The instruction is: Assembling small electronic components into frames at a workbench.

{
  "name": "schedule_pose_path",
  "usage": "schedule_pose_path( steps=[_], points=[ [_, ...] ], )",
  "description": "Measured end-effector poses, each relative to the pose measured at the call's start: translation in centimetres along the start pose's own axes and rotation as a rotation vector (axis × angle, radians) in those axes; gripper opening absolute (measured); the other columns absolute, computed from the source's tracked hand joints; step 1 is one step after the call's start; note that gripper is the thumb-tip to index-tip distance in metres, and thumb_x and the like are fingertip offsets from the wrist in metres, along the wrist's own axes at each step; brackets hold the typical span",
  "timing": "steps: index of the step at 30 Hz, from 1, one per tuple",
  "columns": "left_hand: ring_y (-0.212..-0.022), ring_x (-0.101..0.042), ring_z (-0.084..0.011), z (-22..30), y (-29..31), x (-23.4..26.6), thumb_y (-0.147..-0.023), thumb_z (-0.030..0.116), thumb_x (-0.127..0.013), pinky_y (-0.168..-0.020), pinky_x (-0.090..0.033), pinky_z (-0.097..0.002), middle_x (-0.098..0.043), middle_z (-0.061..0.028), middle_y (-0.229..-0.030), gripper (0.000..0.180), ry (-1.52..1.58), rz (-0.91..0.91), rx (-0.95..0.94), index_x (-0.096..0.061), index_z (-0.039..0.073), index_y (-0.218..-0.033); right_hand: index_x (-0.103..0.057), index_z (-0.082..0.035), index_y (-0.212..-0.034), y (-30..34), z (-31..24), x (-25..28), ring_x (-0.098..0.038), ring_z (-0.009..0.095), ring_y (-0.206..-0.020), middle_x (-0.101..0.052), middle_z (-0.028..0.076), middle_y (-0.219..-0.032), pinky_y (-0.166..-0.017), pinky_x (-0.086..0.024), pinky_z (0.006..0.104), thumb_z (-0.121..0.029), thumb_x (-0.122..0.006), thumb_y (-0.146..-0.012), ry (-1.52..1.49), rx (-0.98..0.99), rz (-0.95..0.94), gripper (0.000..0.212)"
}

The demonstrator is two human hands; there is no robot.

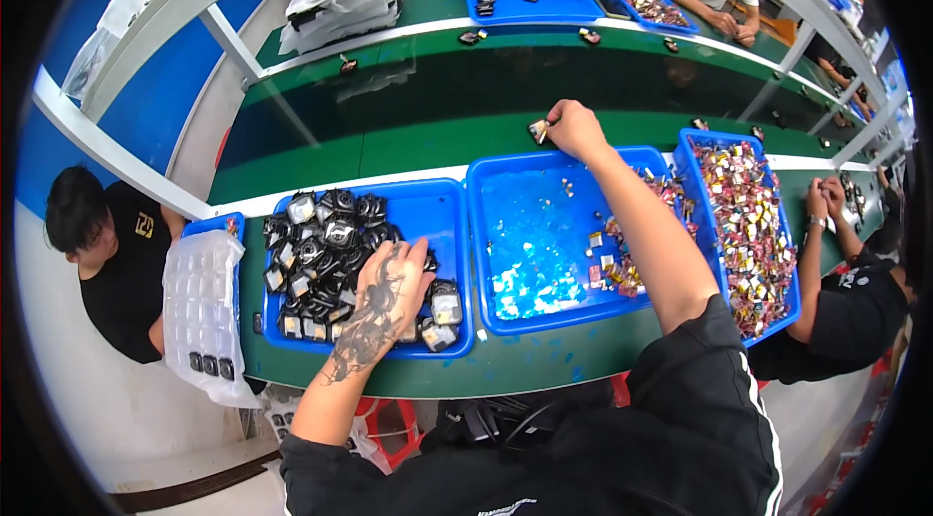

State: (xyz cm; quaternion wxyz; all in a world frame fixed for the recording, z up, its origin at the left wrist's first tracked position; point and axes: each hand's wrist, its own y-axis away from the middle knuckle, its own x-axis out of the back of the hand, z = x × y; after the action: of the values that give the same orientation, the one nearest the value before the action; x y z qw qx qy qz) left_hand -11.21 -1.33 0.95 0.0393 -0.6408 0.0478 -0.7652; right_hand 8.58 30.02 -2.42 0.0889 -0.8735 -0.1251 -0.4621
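Observation:
My right hand [575, 130] reaches out over the dark green belt [408, 142]. Its thumb and fingers pinch a small black device part [538, 132] with a pale block and wires, at the belt's surface. Down in the left blue tray [449, 215], my left hand [394, 283] lies over a heap of black square-cased parts [335, 234]. Its fingers bend down among them; the tips are hidden, so any grip is unclear. Under my right forearm stands a second blue tray [486, 176] with shiny blue film and small wired pieces [622, 263].
A blue bin [688, 152] of small wired pieces stands at the right. On the left is a clear compartment tray [199, 297]. Several parts sit along the belt. A metal frame [117, 147] rises at the left. Co-workers sit left, right and across.

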Motion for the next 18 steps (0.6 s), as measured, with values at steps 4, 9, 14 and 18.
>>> schedule_pose_path(
  steps=[4, 9, 14, 18],
  points=[
    [-0.094, -0.062, -0.0316, -0.8, -1.5, 0.0, -0.089, 0.024, -0.064, -0.087, -0.051, -0.0383, -0.064, -0.0145, -0.101, 0.043, 0.128, 0.109, -0.001, -0.058, -0.003, -0.122, -0.07, -0.008, -0.091, 2.2, 1.3, 3.1, -0.068, 0.034, -0.089, -0.07, 0.017, -0.089, -0.08, -0.053, 0.0439, -0.017, -0.075, -0.076, 0.031, 0.211, 0.327, 0.018],
    [-0.082, -0.063, -0.0201, 1.8, -2.7, 1.1, -0.104, 0.027, -0.042, -0.07, -0.052, -0.0266, -0.066, -0.0199, -0.108, 0.041, 1.906, -0.057, 0.445, -0.056, -0.008, -0.122, -0.071, -0.008, -0.083, 9.9, -1.7, 8.4, -0.069, 0.033, -0.081, -0.07, 0.014, -0.081, -0.075, -0.055, 0.0437, -0.026, -0.076, -0.077, 0.338, 0.234, -0.067, 0.019],
    [-0.1, -0.066, -0.0315, 5.2, -5.0, 0.5, -0.102, 0.02, -0.045, -0.089, -0.056, -0.0353, -0.063, -0.0249, -0.114, 0.035, 2.175, -0.172, 0.393, -0.052, -0.008, -0.122, -0.068, -0.005, -0.093, 13.9, 0.9, 6.5, -0.069, 0.033, -0.087, -0.07, 0.017, -0.088, -0.078, -0.054, 0.0449, -0.021, -0.073, -0.079, 0.636, 0.114, -0.244, 0.021],
    [-0.104, -0.066, -0.0296, 5.4, -4.0, -0.8, -0.098, 0.009, -0.051, -0.092, -0.055, -0.0351, -0.063, -0.0228, -0.115, 0.028, 1.958, -0.104, 0.283, -0.052, -0.001, -0.125, -0.067, -0.003, -0.096, 16.2, -0.4, 8.4, -0.069, 0.028, -0.08, -0.07, 0.013, -0.085, -0.071, -0.054, 0.0396, -0.008, -0.069, -0.08, 0.272, 0.212, 0.01, 0.017]
  ],
)
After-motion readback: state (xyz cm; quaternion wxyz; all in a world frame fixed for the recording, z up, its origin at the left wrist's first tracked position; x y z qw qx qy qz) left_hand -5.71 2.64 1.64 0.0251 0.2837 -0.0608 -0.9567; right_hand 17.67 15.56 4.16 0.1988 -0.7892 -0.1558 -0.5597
